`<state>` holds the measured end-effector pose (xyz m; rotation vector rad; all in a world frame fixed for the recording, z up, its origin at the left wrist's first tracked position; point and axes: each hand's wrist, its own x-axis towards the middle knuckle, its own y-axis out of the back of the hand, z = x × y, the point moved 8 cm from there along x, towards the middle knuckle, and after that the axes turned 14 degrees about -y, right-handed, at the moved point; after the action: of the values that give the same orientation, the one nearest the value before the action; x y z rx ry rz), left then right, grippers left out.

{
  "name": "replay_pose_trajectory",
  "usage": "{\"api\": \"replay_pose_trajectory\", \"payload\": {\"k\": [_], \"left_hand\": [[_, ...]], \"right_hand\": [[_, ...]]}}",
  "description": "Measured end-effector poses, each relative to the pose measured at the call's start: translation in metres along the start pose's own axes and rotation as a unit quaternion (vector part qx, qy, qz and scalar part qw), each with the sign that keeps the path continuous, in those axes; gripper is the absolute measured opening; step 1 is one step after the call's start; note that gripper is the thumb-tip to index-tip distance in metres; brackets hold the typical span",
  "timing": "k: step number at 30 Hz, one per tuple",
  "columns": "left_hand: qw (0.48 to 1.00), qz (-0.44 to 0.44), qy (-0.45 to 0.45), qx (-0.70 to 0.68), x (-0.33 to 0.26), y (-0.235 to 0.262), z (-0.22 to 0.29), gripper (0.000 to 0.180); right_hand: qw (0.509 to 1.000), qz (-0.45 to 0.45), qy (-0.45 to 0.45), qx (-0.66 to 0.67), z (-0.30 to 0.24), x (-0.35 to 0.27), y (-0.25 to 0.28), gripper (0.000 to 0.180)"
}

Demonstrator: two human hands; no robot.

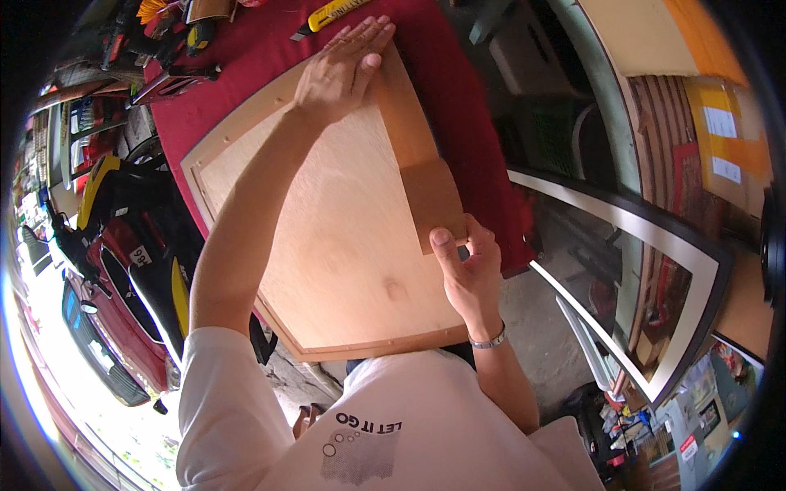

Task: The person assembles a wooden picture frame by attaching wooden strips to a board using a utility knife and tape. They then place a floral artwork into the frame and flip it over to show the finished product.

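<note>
A large plywood backing board (327,237) in a light wooden frame (237,131) lies face down on a red cloth-covered table (458,106). A strip of brown paper tape (417,155) runs along the board's right edge. My left hand (344,69) lies flat, fingers together, on the far end of the strip. Nearer to me, my right hand (467,262) pinches the tape's near end, thumb on top. A bracelet circles my right wrist.
A yellow utility knife (327,15) lies at the table's far edge, with tools (164,33) at the far left corner. A black-framed picture (655,262) leans at the right. Parked vehicles (106,270) stand at the left below the table.
</note>
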<state>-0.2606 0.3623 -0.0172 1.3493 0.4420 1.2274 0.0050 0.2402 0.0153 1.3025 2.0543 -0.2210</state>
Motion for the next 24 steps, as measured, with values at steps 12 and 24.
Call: {"api": "replay_pose_trajectory", "payload": {"k": [12, 24], "left_hand": [[0.995, -0.065, -0.032, 0.075, -0.001, -0.003, 0.01, 0.047], [0.999, -0.033, -0.017, -0.035, 0.003, -0.008, -0.003, 0.059]], "right_hand": [[0.95, 0.194, -0.152, -0.194, 0.191, -0.255, 0.079, 0.05], [0.935, 0.224, -0.2, -0.186, 0.193, -0.224, 0.078, 0.047]]}}
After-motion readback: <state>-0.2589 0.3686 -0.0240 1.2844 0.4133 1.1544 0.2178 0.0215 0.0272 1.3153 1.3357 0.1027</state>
